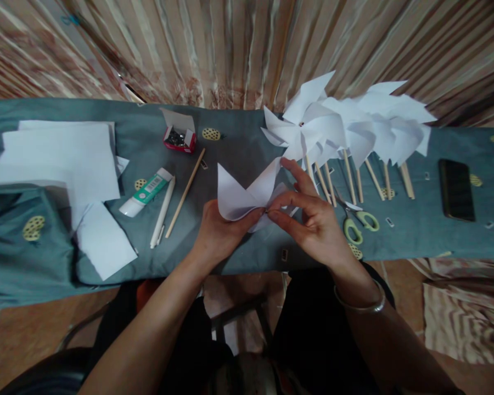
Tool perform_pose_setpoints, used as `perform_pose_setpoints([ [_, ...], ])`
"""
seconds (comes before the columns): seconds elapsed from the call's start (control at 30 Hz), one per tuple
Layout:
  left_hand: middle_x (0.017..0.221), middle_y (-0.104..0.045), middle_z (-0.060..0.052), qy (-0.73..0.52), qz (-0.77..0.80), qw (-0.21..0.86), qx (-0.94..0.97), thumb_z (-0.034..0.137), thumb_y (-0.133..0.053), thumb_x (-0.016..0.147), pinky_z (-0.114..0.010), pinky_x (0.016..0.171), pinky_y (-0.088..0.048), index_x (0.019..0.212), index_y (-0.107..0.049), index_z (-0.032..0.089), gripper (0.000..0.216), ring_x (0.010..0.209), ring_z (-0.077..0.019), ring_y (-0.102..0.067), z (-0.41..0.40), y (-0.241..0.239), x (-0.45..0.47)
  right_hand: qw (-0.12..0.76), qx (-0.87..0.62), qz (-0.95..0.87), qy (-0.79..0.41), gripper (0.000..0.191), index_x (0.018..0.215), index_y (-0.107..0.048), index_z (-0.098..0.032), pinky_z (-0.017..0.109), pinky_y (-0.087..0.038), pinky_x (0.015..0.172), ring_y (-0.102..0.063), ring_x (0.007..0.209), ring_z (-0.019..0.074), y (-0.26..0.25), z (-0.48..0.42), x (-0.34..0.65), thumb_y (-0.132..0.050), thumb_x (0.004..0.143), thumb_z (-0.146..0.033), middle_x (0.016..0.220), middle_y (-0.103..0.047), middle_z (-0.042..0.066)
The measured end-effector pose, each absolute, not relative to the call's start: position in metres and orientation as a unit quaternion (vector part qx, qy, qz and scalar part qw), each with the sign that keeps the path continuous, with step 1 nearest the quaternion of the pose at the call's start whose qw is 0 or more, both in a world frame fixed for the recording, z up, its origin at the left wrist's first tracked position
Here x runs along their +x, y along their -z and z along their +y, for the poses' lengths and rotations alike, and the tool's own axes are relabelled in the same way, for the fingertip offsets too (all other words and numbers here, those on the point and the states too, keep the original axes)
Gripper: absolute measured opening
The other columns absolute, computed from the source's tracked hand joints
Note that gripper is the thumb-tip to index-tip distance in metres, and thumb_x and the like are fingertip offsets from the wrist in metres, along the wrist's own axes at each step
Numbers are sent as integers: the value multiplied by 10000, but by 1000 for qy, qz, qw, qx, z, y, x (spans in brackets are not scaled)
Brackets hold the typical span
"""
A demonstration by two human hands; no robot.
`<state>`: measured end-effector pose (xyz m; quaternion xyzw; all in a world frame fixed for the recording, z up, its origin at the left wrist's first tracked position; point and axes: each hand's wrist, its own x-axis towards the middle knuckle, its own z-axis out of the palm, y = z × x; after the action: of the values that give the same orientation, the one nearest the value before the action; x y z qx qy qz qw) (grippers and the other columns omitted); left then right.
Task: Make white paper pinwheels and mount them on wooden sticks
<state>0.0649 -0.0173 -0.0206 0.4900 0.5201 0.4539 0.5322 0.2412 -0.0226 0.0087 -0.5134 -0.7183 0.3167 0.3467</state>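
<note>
A half-folded white paper pinwheel is held above the grey-blue cloth-covered table. My left hand grips the paper from below, fingers closed at its centre. My right hand pinches the same centre point with thumb and forefinger, its other fingers raised; something tiny at the pinch cannot be made out. A silver bangle sits on my right wrist.
Several finished white pinwheels on wooden sticks lie at the back right, green-handled scissors beside my right hand. Left of the hands are a loose wooden stick, a white pen, a glue tube, a red box of pins and paper sheets. A black phone is far right.
</note>
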Motion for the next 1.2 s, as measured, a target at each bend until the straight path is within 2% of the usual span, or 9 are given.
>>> perform_pose_setpoints([
  [0.3, 766, -746, -47, -411, 520, 536, 523, 279, -765, 666, -246, 577, -540, 819, -691, 151, 213, 677, -184, -685, -16, 14, 63, 365, -495, -707, -349, 33, 808, -687, -252, 498, -155, 1193, -258, 1438, 267, -8, -21, 242, -662, 817, -231, 1512, -371, -33],
  [0.6, 783, -748, -63, -410, 537, 535, 507, 356, -797, 645, -268, 600, -549, 825, -709, 129, 302, 682, -196, -688, -16, 15, 62, 359, -493, -708, -356, 51, 799, -656, -243, 481, -160, 1188, -229, 1452, 250, -8, -22, 243, -646, 825, -201, 1514, -374, -15],
  [0.73, 829, -757, -67, -415, 528, 554, 491, 347, -806, 637, -264, 616, -558, 865, -720, 125, 329, 714, -201, -697, -16, 13, 62, 372, -493, -699, -362, 40, 803, -660, -238, 476, -174, 1184, -250, 1444, 249, -9, -22, 240, -659, 816, -200, 1495, -403, 7],
  [0.87, 826, -756, -63, -423, 532, 565, 467, 347, -823, 613, -274, 639, -565, 856, -726, 133, 339, 736, -204, -696, -15, 13, 60, 422, -509, -658, -360, 58, 821, -660, -240, 459, -223, 1168, -338, 1403, 245, -9, -23, 239, -701, 784, -221, 1460, -449, 24],
  [0.97, 826, -751, -65, -441, 531, 574, 440, 351, -836, 592, -283, 659, -566, 847, -726, 131, 354, 751, -206, -692, -14, 14, 58, 486, -544, -574, -374, 147, 886, -668, -251, 431, -361, 1085, -487, 1284, 242, -9, -21, 244, -730, 757, -287, 1375, -529, 37],
  [1.03, 833, -749, -65, -446, 528, 588, 421, 349, -846, 577, -291, 676, -567, 852, -723, 129, 373, 762, -207, -690, -13, 15, 58, 490, -558, -513, -430, 220, 937, -681, -251, 394, -470, 951, -609, 1098, 226, -9, -19, 247, -733, 748, -351, 1197, -643, 46],
  [1.13, 851, -750, -66, -432, 518, 619, 402, 342, -854, 562, -307, 688, -570, 867, -720, 132, 394, 759, -206, -688, -15, 14, 61, 416, -538, -444, -584, 316, 928, -713, -224, 328, -525, 732, -662, 796, 185, -8, -17, 249, -759, 696, -435, 894, -720, 24],
  [1.2, 871, -752, -68, -421, 512, 637, 395, 337, -854, 559, -312, 697, -573, 882, -719, 136, 403, 758, -202, -688, -16, 13, 63, 372, -512, -401, -662, 333, 877, -730, -212, 290, -511, 637, -643, 674, 152, -6, -17, 248, -799, 637, -432, 801, -721, 3],
])
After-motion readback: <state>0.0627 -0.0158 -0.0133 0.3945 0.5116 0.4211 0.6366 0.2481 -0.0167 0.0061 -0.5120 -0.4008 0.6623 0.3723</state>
